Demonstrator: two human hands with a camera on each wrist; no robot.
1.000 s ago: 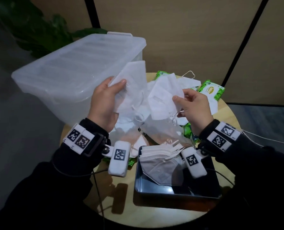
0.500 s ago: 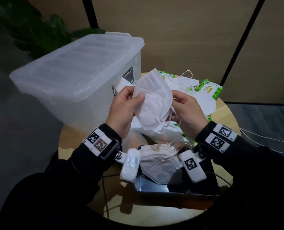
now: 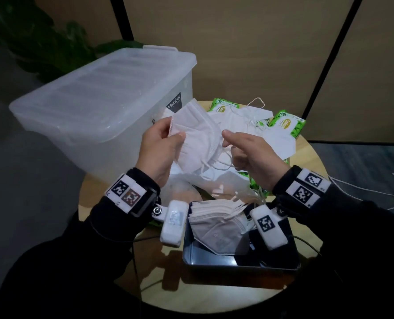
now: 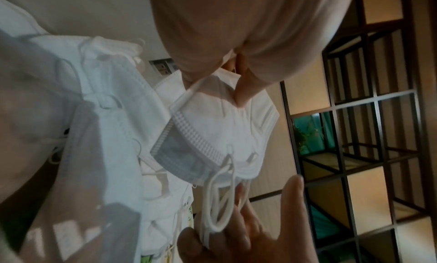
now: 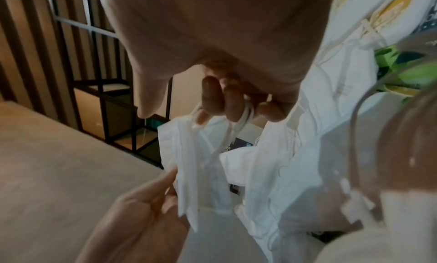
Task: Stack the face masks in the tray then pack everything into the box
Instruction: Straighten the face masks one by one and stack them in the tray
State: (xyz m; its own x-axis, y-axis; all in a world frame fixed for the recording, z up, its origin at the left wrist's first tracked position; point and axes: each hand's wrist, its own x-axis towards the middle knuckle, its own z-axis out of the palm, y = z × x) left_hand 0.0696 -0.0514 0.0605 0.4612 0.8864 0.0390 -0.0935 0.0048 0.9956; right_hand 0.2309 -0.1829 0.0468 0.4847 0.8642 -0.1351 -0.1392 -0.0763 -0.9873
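A folded white fabric face mask is held in the air above the round wooden surface, up and away from the person relative to the dark rectangular metal tray. The left hand grips the mask's left edge, thumb on the near face and the fingers curled behind it; the left wrist view shows that thumb pressing the mask's top fold. The right hand has its fingers bent through the mask's thin white ear loops, pinching them at the mask's right end, while its forefinger points loosely toward the left hand.

In the tray lies a stack of folded white face masks, filling the tray's far left part and partly hidden by the wrist cameras. Beyond the tray, under the held mask, sits a loose heap of further white masks with tangled loops, and among them green-and-white wipe packets at the heap's far side. To the left of the tray, farther off, stands a large translucent plastic storage box with its lid on, its corner overhanging the surface's edge. A dark leafy plant shows behind the box.
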